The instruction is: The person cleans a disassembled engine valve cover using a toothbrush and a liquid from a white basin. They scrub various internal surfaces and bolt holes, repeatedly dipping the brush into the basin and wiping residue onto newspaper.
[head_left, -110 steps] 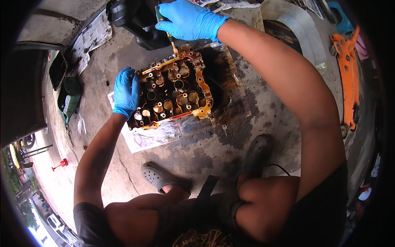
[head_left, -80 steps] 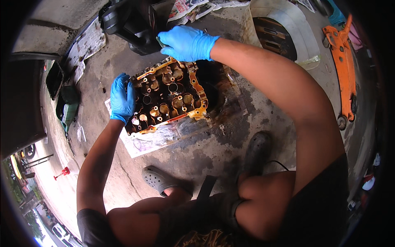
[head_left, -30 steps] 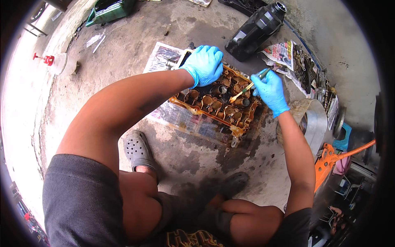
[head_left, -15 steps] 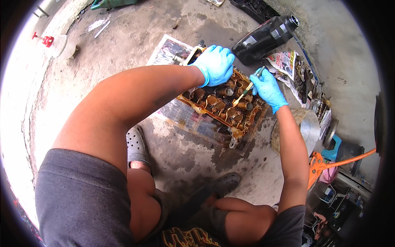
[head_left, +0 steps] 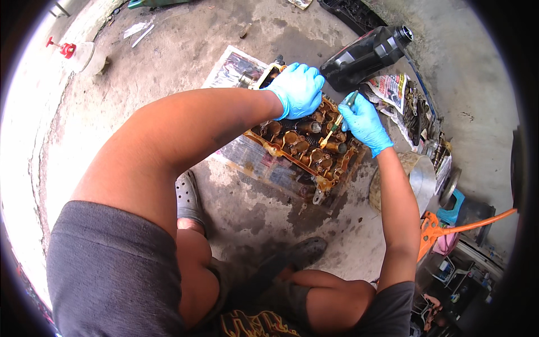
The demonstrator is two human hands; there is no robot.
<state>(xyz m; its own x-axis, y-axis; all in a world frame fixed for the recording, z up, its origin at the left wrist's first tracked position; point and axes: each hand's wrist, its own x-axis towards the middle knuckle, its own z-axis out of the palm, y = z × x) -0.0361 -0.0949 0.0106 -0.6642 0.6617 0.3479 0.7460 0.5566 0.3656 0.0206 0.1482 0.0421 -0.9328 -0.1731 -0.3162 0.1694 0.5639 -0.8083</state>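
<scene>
An oily, brown-stained engine cylinder head (head_left: 291, 139) lies on newspaper (head_left: 238, 153) on the floor in front of me. My left hand (head_left: 297, 92), in a blue glove, is closed on its far edge, with the fingertips hidden beyond it. My right hand (head_left: 366, 124), gloved alike, pinches a slim brush (head_left: 333, 130) with a dark green handle. The brush slants down to the left, its pale bristles at the round bores of the cylinder head. Whether the bristles press on the metal is hard to see.
Beyond my hands a black plastic jug (head_left: 362, 60) lies tilted. To the right are small metal parts on newspaper (head_left: 388, 90), a round metal drum (head_left: 418, 182) and an orange-handled tool (head_left: 429, 230). A red-topped container (head_left: 78, 55) stands far left.
The brush tip has shifted very slightly within the same area of the cylinder head. The whole view has moved a little; both hands keep their grips.
</scene>
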